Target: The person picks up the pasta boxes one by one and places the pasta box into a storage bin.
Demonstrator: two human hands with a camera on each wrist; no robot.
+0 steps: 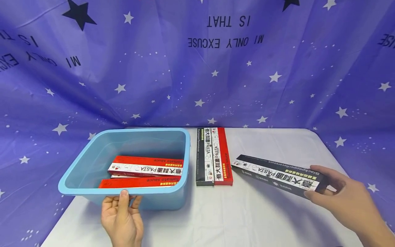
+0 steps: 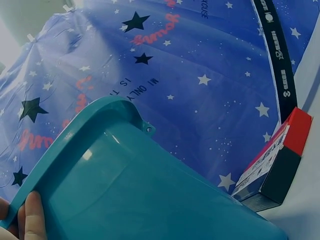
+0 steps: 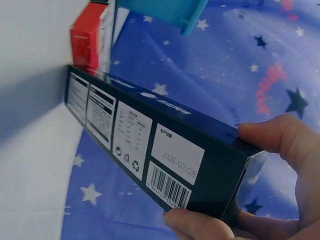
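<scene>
My right hand (image 1: 348, 200) grips a black pasta box (image 1: 276, 175), labelled black pepper flavour, by its right end. The box slants over the white tabletop, its shadow below it and its far end close beside a red pasta box (image 1: 226, 159). In the right wrist view, the barcode side of the held black box (image 3: 132, 135) shows. At the left, my left hand (image 1: 122, 219) pinches the front rim of a blue plastic bin (image 1: 145, 203), thumb on the rim. Red tomato sauce pasta boxes (image 1: 148, 160) lie inside the bin, partly hidden by its front wall.
Next to the red box on the table lies another black pasta box (image 1: 204, 157), side by side with it and just right of the bin. A purple star-printed cloth (image 1: 234, 89) hangs behind and around the white tabletop (image 1: 216, 216).
</scene>
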